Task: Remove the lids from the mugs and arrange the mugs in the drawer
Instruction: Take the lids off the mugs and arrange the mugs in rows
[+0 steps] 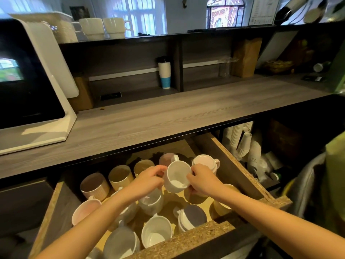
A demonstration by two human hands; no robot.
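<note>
The open drawer (196,238) has mugs standing on its floor: three tan mugs (120,176) in a row far left, a lidded pink mug (205,161) far right, a grey-lidded mug (193,217) near right, and a white mug (156,232) at the near edge. Above it, the counter (168,116) bears a white machine (33,90) at left.

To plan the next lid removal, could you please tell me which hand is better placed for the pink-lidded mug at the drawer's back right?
Probably the right hand: it lies just in front of the pink-lidded mug, while the left hand sits beyond the white mug both hold.
</note>
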